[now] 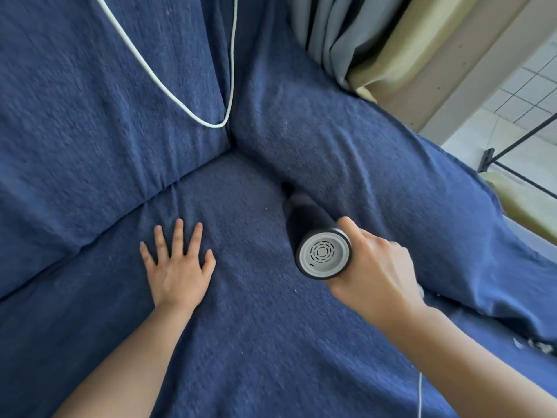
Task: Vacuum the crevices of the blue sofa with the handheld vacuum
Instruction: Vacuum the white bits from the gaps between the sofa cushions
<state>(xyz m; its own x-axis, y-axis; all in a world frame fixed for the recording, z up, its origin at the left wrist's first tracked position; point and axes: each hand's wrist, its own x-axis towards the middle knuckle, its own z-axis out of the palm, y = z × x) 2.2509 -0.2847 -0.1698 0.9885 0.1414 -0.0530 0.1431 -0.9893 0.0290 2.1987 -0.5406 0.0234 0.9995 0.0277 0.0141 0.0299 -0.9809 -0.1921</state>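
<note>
**Inspection: nozzle in side crevice, corner not yet reached**

The right hand (372, 267) is wrapped around the rear of the handheld vacuum (316, 233), fingers curled round the barrel just ahead of its grey vented end cap. The nozzle end is pushed into the crevice between the seat cushion (256, 327) and the armrest (361, 164) of the blue sofa; the tip itself is hidden in the fold. The left hand (177, 263) lies flat on the seat with fingers spread and straight, gripping nothing, apparently pressing the cushion down.

A white cable (193, 114) hangs in a loop over the back cushion (90, 116), its lowest point at the corner where the crevices meet. A grey curtain (328, 34) hangs behind the armrest.

Risks, as judged:
- The sofa cover is loose and creased; suction could draw the fabric into the nozzle and block airflow.
- If the nozzle is run on toward the corner, it could catch or snag the cable loop.
- Small white flecks on the seat lie outside the crevice and could be missed.
- If the flat hand lifts, the gap would probably close on the nozzle.
</note>
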